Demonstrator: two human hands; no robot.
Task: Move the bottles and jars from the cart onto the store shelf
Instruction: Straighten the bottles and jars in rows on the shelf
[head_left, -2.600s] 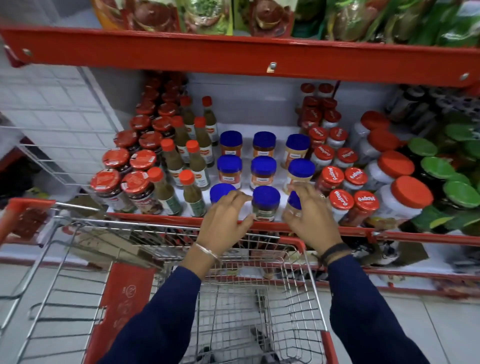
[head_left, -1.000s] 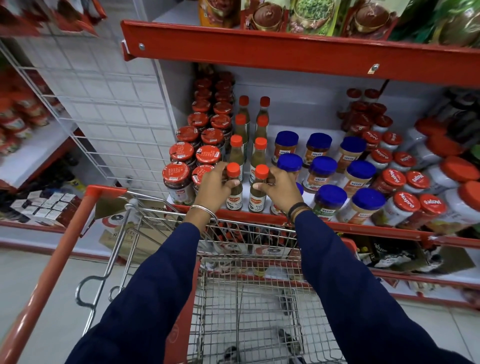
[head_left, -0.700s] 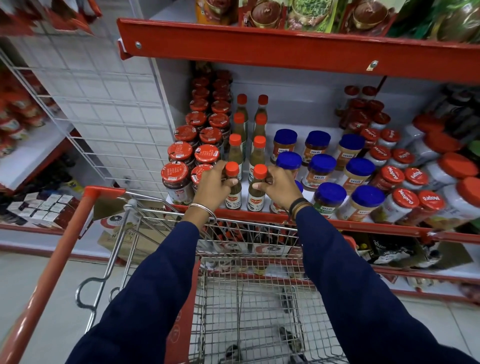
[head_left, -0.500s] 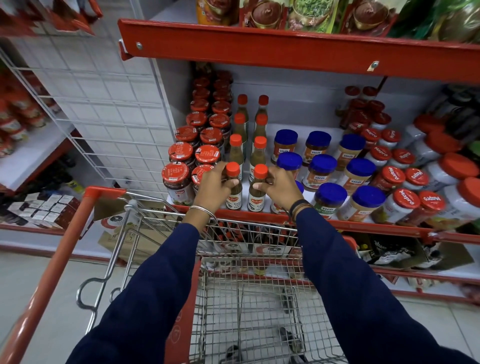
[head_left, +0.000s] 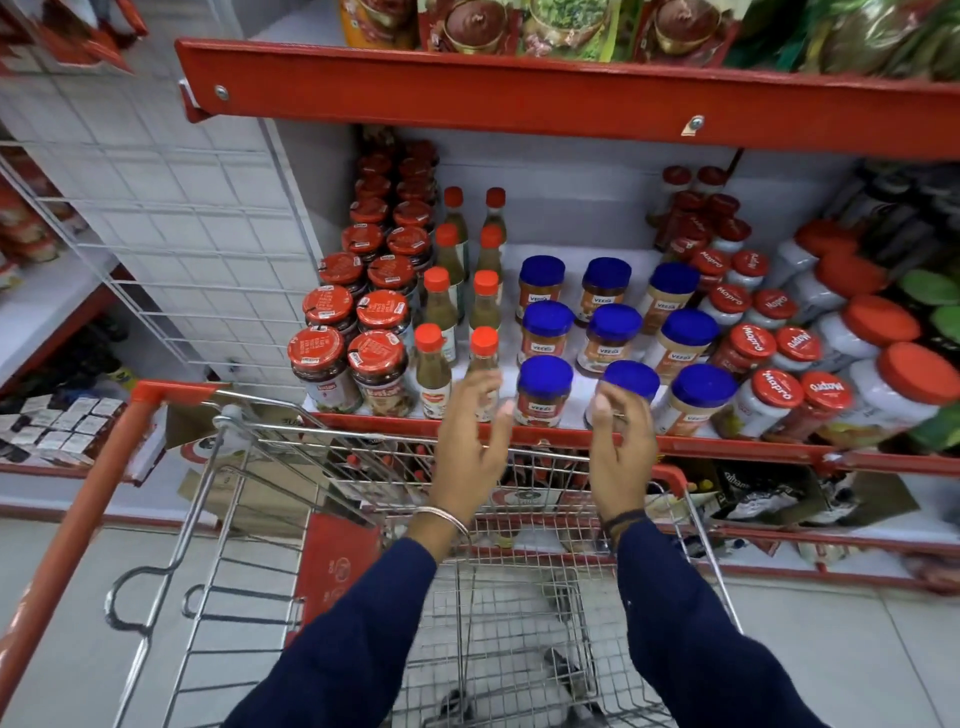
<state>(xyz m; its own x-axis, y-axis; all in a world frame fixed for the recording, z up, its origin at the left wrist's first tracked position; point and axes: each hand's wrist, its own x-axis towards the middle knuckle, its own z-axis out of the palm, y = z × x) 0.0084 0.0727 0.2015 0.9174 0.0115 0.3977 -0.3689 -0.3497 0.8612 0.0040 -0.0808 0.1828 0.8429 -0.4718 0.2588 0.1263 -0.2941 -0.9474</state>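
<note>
Both hands are pulling back from the shelf (head_left: 571, 423) now. Half a second ago they were wrapped around the two front sauce bottles; now the left hand (head_left: 470, 447) is hanging open just in front of the right-hand front sauce bottle (head_left: 483, 364), fingers spread and gripping nothing, and the right hand (head_left: 621, 447) is sitting open too, palm turned inward, in front of a blue-lidded jar (head_left: 626, 387) at the shelf's front edge. I cannot tell whether the fingertips are touching the glass. The view is also swinging a little to the right compared with that earlier moment.

The sauce bottles are standing upright in two columns running back toward 12 o'clock, slim, filled with greenish-brown liquid, topped by orange-red caps; the left-hand front sauce bottle (head_left: 431, 371) is standing just beside its partner. At 9 o'clock from them, dark jars with red printed lids (head_left: 374, 351) are lining up in two columns. At 3 o'clock, the blue-lidded jars are forming three columns of three, with pale and orange-brown contents and small labels. Further toward 3 o'clock, red-lidded jars marked Mapro (head_left: 771, 389) are crowding the shelf.

The cart (head_left: 171, 389) is standing below the hands at 6 o'clock, its wire basket pushed up against the red shelf lip. Navy sleeves are covering both forearms, with a bangle (head_left: 441, 517) circling the left wrist.
</note>
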